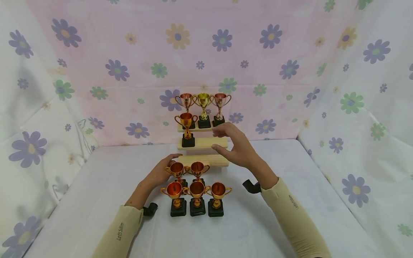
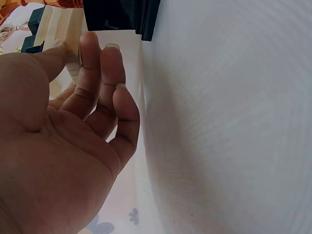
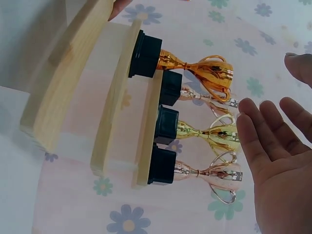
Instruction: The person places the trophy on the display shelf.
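Observation:
A small three-tier display stand (image 1: pixel 213 160) of pale wood sits at the back of the table. My left hand (image 1: pixel 158 172) grips the left end of its lowest board (image 2: pixel 71 32), thumb on top and fingers beneath. To the right of the stand, my right hand (image 1: pixel 238 146) hovers with fingers apart and holds nothing. One orange-gold trophy cup (image 1: pixel 187 123) on a black base stands at the left of the middle tier. On the top tier are two rose-gold cups with a yellow-gold cup (image 3: pixel 214 135) between them. Several orange-gold cups (image 1: pixel 197 190) stand in front of the stand.
White cloth covers the table (image 1: pixel 258 229). Flowered fabric (image 1: pixel 142 46) hangs behind and on both sides. A dark curved piece (image 1: pixel 251 186) sits at the right wrist, another (image 1: pixel 150 209) at the left. The front cups stand close together, near the left hand.

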`<action>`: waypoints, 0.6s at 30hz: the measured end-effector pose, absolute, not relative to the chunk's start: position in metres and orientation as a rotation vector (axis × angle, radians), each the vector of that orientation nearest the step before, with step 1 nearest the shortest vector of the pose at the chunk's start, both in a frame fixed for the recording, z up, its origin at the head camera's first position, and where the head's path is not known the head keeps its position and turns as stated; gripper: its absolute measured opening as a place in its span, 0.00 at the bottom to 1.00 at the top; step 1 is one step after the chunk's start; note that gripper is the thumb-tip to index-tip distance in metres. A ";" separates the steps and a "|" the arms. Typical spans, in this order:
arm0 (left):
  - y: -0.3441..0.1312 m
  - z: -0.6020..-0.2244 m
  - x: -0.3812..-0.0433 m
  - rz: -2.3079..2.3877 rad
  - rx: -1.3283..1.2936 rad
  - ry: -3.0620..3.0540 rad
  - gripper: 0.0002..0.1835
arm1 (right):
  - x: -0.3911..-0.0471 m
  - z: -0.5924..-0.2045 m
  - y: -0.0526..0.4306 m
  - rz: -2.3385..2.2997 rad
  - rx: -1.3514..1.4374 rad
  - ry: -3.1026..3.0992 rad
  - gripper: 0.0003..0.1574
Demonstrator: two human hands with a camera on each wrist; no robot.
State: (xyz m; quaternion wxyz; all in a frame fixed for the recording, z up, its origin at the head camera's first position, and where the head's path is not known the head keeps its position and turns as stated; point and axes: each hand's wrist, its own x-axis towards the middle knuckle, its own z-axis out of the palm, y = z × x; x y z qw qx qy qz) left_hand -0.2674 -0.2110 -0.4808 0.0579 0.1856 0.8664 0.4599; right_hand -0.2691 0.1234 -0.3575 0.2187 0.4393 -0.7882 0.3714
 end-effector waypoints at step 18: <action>-0.212 -0.482 -0.269 1.405 0.538 2.609 0.36 | -0.231 -0.377 0.140 1.065 1.353 -2.229 0.32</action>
